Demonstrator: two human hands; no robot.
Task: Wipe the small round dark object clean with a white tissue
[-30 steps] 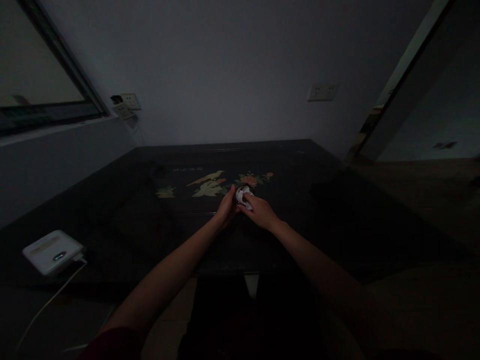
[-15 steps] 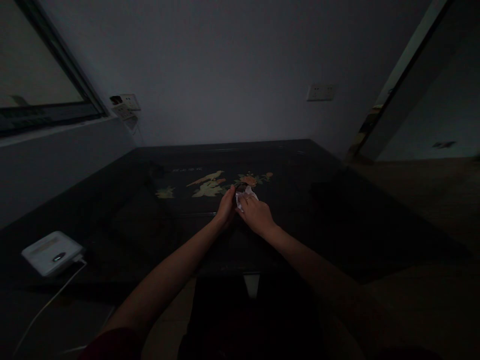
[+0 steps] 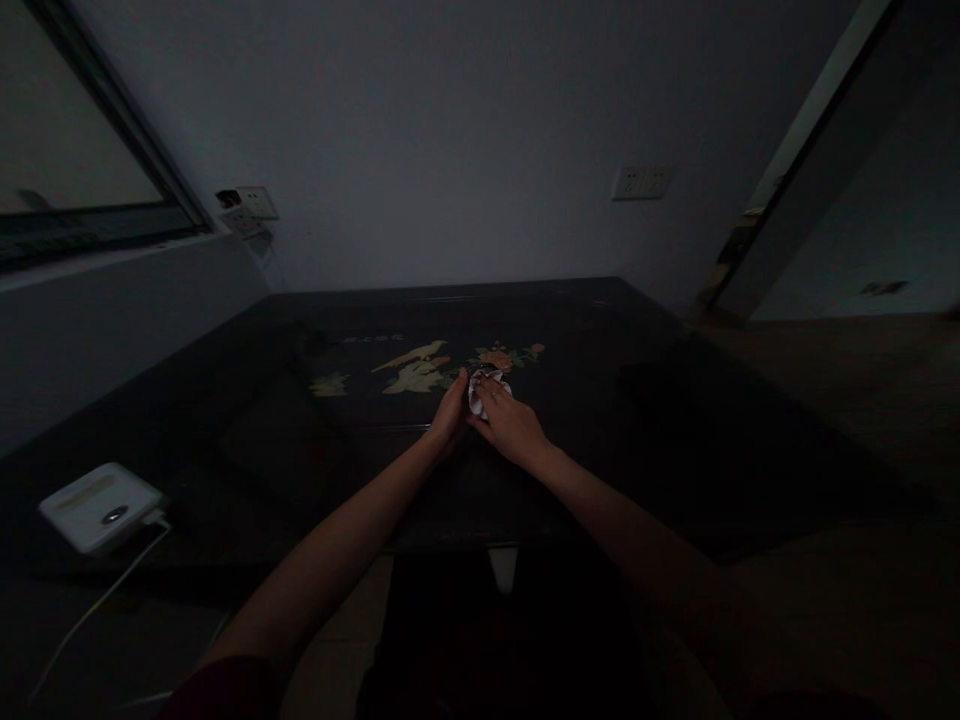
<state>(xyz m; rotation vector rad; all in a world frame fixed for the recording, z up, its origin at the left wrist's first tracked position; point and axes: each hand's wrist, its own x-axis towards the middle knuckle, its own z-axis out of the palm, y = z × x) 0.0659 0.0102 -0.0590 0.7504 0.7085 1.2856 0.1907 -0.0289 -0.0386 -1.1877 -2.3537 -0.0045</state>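
In the head view both of my hands meet over the middle of the dark table. My right hand (image 3: 516, 428) presses a crumpled white tissue or cloth (image 3: 477, 403) with its fingers. Close against it, my left hand (image 3: 449, 414) is curved round the left side of a small dark object, mostly covered by the tissue. Only a dark edge of that object shows above the tissue, and its kind cannot be made out in the dim light.
The dark tabletop (image 3: 360, 480) bears a bird-and-flower picture (image 3: 414, 372). A white box-shaped device (image 3: 101, 505) with a cable sits at the left. Behind the table is a wall with a socket (image 3: 641, 182); a window (image 3: 75, 130) is at upper left.
The tissue and my right fingers have shifted slightly over the dark object, covering more of it. My left hand stays nearly in place.
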